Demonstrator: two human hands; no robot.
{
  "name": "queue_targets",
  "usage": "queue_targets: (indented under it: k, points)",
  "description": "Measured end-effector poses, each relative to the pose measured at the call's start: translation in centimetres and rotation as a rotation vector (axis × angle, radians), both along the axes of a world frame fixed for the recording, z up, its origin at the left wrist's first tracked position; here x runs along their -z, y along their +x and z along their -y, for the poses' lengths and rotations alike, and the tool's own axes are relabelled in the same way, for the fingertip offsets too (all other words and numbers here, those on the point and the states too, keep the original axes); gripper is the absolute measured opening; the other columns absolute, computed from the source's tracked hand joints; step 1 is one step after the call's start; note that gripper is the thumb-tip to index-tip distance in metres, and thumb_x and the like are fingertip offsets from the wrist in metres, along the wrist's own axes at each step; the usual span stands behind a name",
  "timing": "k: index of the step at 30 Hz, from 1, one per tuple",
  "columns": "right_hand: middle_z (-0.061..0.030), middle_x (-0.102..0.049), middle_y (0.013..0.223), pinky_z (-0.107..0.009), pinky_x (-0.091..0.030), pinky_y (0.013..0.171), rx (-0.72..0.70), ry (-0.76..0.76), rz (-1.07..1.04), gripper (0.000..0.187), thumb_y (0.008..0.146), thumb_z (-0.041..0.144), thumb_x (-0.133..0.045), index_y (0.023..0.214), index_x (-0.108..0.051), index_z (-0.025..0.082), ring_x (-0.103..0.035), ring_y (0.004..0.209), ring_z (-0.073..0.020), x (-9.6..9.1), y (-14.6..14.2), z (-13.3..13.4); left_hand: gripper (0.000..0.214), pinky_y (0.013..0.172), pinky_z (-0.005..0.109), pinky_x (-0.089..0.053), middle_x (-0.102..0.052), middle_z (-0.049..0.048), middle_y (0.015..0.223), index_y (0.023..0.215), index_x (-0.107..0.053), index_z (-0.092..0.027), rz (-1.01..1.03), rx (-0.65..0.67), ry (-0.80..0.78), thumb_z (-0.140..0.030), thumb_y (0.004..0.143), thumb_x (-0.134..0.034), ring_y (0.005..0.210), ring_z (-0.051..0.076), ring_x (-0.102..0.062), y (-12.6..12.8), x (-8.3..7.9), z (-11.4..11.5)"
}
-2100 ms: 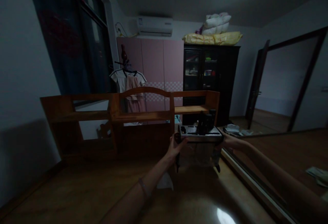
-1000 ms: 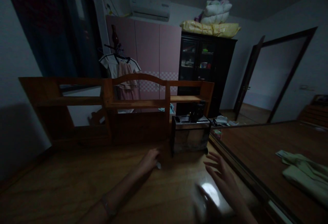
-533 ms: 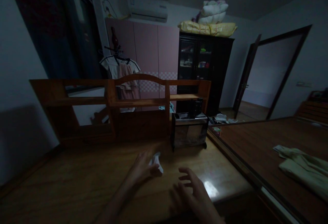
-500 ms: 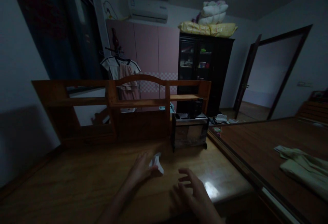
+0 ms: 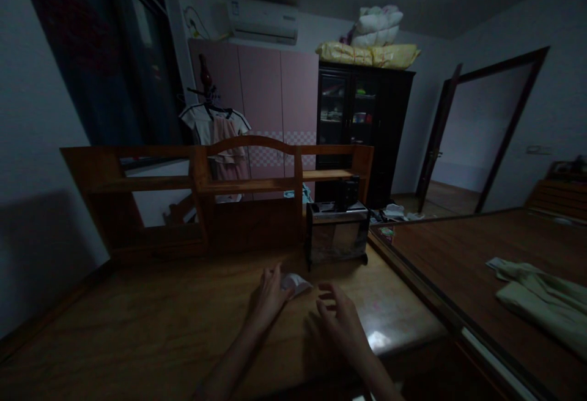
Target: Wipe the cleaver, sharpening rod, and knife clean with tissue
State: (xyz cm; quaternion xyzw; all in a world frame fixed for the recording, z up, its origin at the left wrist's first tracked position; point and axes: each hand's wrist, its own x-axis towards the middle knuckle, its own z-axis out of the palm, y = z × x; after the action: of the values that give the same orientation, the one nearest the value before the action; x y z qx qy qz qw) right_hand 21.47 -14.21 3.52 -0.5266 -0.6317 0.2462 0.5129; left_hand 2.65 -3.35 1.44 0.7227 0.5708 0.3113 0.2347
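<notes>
In the dim head view my left hand (image 5: 270, 294) pinches a small crumpled white cloth or tissue (image 5: 295, 282) just above the wooden desk top (image 5: 137, 321). My right hand (image 5: 337, 318) hovers beside it with its fingers spread and nothing in them. A shiny metal toaster (image 5: 337, 236) stands behind both hands at the desk's back right, with a dark object on top of it.
A wooden shelf unit (image 5: 215, 190) runs along the back of the desk. A large wooden surface (image 5: 458, 254) lies to the right with a folded pale cloth (image 5: 541, 297) on it. Behind are a pink wardrobe (image 5: 261, 92), a dark cabinet (image 5: 362, 126) and an open doorway (image 5: 477, 138).
Both hands let go of the toaster and drew back toward me. My left hand picked up the white cloth from the desk, and my right hand moved in beside it.
</notes>
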Motion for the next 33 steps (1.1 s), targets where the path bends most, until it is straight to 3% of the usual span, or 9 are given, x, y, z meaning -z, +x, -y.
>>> queue_targets:
  k: [5, 9, 11, 14, 17, 20, 23, 27, 33]
  points:
    - [-0.0083, -0.06, 0.114, -0.032, -0.054, 0.076, -0.002, -0.006, -0.07, 0.029, 0.088, 0.031, -0.051, 0.116, -0.052, 0.022, -0.061, 0.098, -0.021, 0.1, 0.3, -0.3, 0.019, 0.082, 0.031, -0.044, -0.064, 0.0085, 0.093, 0.089, -0.064, -0.013, 0.21, 0.239, -0.078, -0.024, 0.073, -0.06, 0.096, 0.025, -0.059, 1.8, -1.4, -0.7]
    - [-0.0096, -0.052, 0.129, -0.032, -0.053, 0.082, 0.018, 0.015, -0.132, 0.055, 0.082, 0.034, -0.062, 0.133, -0.042, 0.024, -0.056, 0.111, -0.0228, -0.5, 1.5, 0.4, 0.021, 0.071, 0.024, -0.045, -0.065, 0.0058, 0.088, 0.093, -0.064, -0.013, 0.364, 0.476, -0.116, -0.025, 0.076, -0.063, 0.083, 0.019, -0.061, 3.6, -2.5, 1.8]
    - [-0.0086, -0.054, 0.127, -0.033, -0.052, 0.085, 0.004, 0.042, -0.112, 0.051, 0.083, 0.035, -0.063, 0.131, -0.047, 0.025, -0.058, 0.107, -0.0223, -1.2, 2.2, 1.0, 0.025, 0.07, 0.023, -0.045, -0.063, 0.0055, 0.094, 0.098, -0.065, -0.015, 0.428, 0.566, -0.113, -0.024, 0.074, -0.065, 0.085, 0.018, -0.06, 4.4, -2.9, 3.5]
    - [-0.0075, -0.064, 0.108, -0.032, -0.05, 0.084, -0.036, 0.06, -0.054, 0.022, 0.086, 0.036, -0.06, 0.101, -0.068, 0.022, -0.062, 0.097, -0.0221, -2.2, 3.7, 2.1, 0.028, 0.066, 0.021, -0.045, -0.059, 0.005, 0.102, 0.096, -0.066, -0.017, 0.452, 0.555, -0.215, -0.022, 0.069, -0.07, 0.08, 0.015, -0.06, 5.5, -2.8, 5.1]
    - [-0.0072, -0.067, 0.092, -0.031, -0.051, 0.076, -0.065, -0.012, -0.082, 0.019, 0.085, 0.037, -0.061, 0.089, -0.07, 0.02, -0.064, 0.088, -0.0226, -2.7, 5.4, 2.9, 0.044, 0.056, 0.021, -0.044, -0.063, 0.005, 0.093, 0.101, -0.063, -0.016, 0.543, 0.488, -0.496, -0.021, 0.06, -0.075, 0.068, 0.015, -0.06, 6.7, -2.3, 5.5]
    - [-0.0082, -0.067, 0.095, -0.032, -0.052, 0.079, -0.015, -0.056, -0.177, 0.02, 0.084, 0.037, -0.062, 0.09, -0.07, 0.02, -0.063, 0.092, -0.0248, -2.6, 7.0, 3.4, 0.06, 0.061, 0.026, -0.049, -0.064, 0.0078, 0.097, 0.108, -0.059, -0.015, 0.771, 0.504, -0.626, -0.019, 0.052, -0.081, 0.074, 0.019, -0.063, 7.8, -1.8, 5.4]
    - [-0.0083, -0.068, 0.101, -0.035, -0.05, 0.087, 0.041, -0.061, -0.236, 0.022, 0.082, 0.038, -0.064, 0.093, -0.069, 0.02, -0.062, 0.099, -0.0262, -2.2, 7.9, 3.5, 0.064, 0.07, 0.032, -0.052, -0.063, 0.0118, 0.103, 0.107, -0.06, -0.013, 0.943, 0.5, -0.643, -0.018, 0.048, -0.084, 0.087, 0.025, -0.063, 8.4, -1.4, 5.4]
    - [-0.0081, -0.068, 0.105, -0.035, -0.049, 0.088, -0.021, -0.102, -0.305, 0.03, 0.078, 0.038, -0.068, 0.102, -0.067, 0.021, -0.062, 0.102, -0.0266, -1.1, 8.4, 3.1, 0.068, 0.073, 0.033, -0.052, -0.061, 0.0133, 0.107, 0.109, -0.059, -0.013, 0.954, 0.507, -0.604, -0.015, 0.047, -0.086, 0.091, 0.026, -0.062, 8.6, -0.8, 5.3]
    - [-0.0046, -0.07, 0.081, -0.03, -0.05, 0.065, 0.131, -0.217, -0.23, 0.03, 0.079, 0.042, -0.063, 0.098, -0.068, 0.018, -0.066, 0.074, -0.0226, 0.7, 8.8, 2.2, 0.074, 0.075, 0.027, -0.049, -0.053, 0.0109, 0.122, 0.121, -0.054, -0.019, 0.883, 0.607, -0.492, -0.008, 0.052, -0.079, 0.092, 0.02, -0.06, 8.1, -0.5, 4.8]
